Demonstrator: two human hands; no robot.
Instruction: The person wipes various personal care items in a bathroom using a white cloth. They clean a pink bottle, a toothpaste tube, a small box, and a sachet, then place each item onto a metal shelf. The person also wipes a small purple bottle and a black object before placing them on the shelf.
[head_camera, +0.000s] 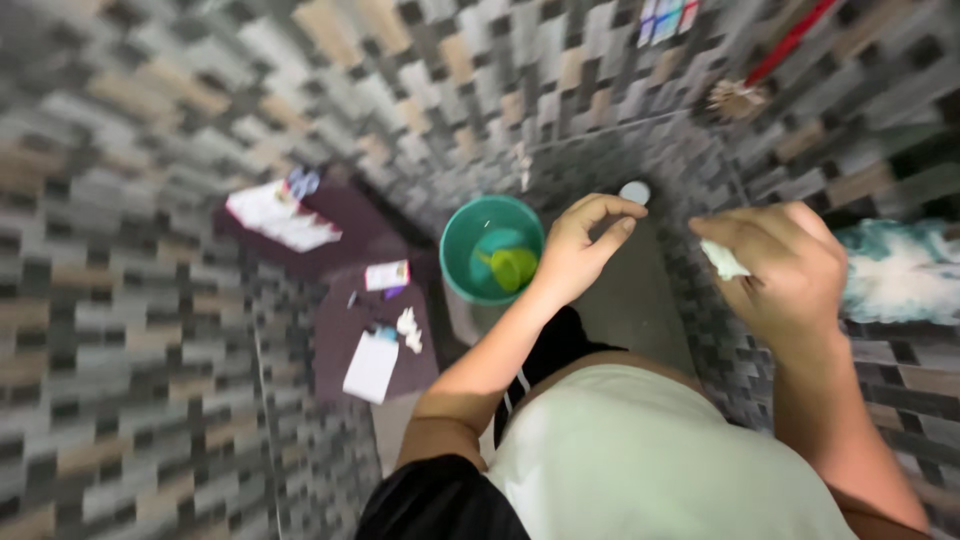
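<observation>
The right hand (790, 270) pinches a small white piece (724, 260) – the left hand (580, 250), loosely curled and empty, hovers near the green bucket (462, 262).

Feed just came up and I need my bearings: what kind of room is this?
Probably a small tiled bathroom or wash area: mosaic-tiled walls, a round teal plastic bucket with a green scoop on the floor, and a red-handled brush against the wall.

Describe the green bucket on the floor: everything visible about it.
The bucket is round, teal-green, plastic by its look, upright on the grey floor by the tiled wall. It is open-topped, seen from above, and seems to hold some water; a small yellow-green scoop sits inside. The left hand hangs above its right rim, hiding part of it; contact cannot be told. The picture is blurred.
</observation>
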